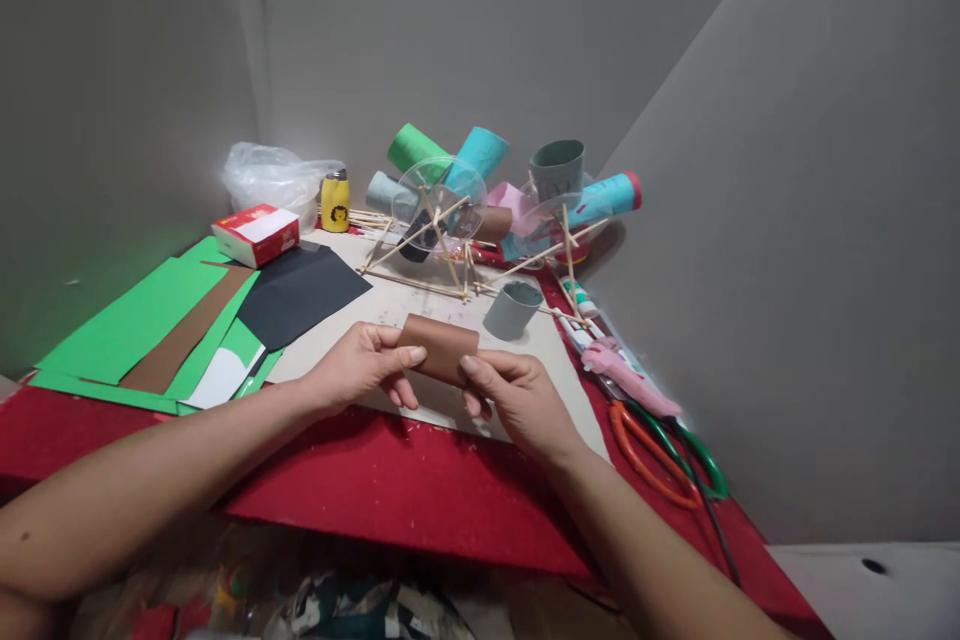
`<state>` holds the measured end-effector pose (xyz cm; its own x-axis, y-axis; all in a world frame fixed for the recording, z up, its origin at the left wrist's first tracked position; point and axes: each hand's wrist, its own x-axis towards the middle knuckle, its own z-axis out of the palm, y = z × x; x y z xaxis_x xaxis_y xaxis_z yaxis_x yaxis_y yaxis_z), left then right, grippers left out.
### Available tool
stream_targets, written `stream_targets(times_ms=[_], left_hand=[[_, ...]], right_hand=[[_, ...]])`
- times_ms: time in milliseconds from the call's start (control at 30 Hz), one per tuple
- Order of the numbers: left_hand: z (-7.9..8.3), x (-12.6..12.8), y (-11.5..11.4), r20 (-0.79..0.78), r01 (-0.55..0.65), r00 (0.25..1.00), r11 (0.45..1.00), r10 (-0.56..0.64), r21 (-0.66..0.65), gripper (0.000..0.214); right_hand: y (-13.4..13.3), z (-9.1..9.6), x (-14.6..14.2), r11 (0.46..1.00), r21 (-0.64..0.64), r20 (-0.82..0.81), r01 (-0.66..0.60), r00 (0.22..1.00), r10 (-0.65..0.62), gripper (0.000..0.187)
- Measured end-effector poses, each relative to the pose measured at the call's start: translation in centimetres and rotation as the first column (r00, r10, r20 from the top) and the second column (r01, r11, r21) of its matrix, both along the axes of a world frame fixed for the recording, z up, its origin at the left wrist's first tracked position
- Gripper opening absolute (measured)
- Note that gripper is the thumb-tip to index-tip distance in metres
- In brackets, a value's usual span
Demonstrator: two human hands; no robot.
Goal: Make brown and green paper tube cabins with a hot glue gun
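Observation:
A rolled piece of brown paper [441, 345] is held level between my two hands, above the near edge of a pale board [540, 390]. My left hand [373, 363] pinches its left end, thumb on the front. Gripping the right end is my right hand [517, 395], thumb also in front. Just behind, a grey paper tube [513, 311] stands on the board. Farther back sits a frame of wooden sticks [420, 282] with clear plastic discs [450, 182] and several coloured paper tubes around it.
Green sheets [127, 320], a black sheet [300, 295] and a red box [256, 234] lie to the left. A yellow container [335, 201] and plastic bag [270, 182] stand behind. Orange-handled scissors [646, 465] lie on the red table cover [420, 490] at right. Grey walls enclose the table.

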<state>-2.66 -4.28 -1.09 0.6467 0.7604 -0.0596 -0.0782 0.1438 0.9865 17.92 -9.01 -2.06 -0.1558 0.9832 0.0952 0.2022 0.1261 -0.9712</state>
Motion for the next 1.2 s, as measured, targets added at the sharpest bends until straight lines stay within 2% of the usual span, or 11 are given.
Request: stream_targets(times_ms=[333,500,700,967,1200], left_hand=[[0.3,0.2,-0.1,0.020,0.009,1.000,1.000,-0.009,-0.024,0.045],[0.1,0.2,-0.2,0.013,-0.004,1.000,1.000,0.005,-0.012,0.045],[-0.1,0.3,-0.3,-0.004,-0.039,0.999,0.999,0.039,0.033,0.046],[0.2,0.2,-0.4,-0.031,0.000,1.000,1.000,0.000,0.008,0.046],[0.2,0.1,0.4,0.040,-0.156,0.987,0.987,0.155,0.023,0.050]], right_hand=[[0.0,-0.2,-0.2,0.994,-0.014,-0.041,0.109,0.993,-0.109,0.039],[0.2,-0.2,-0.4,0.995,-0.067,-0.130,0.080,0.988,-0.088,0.040],[0.5,-0.6,-0.4,0.980,-0.199,-0.213,0.008,0.976,-0.051,0.037],[0.7,-0.7,-0.1,0.980,-0.195,-0.234,0.040,0.968,-0.086,0.033],[1.3,-0.7,0.1,0.962,-0.269,-0.326,0.053,0.935,-0.142,0.034]])
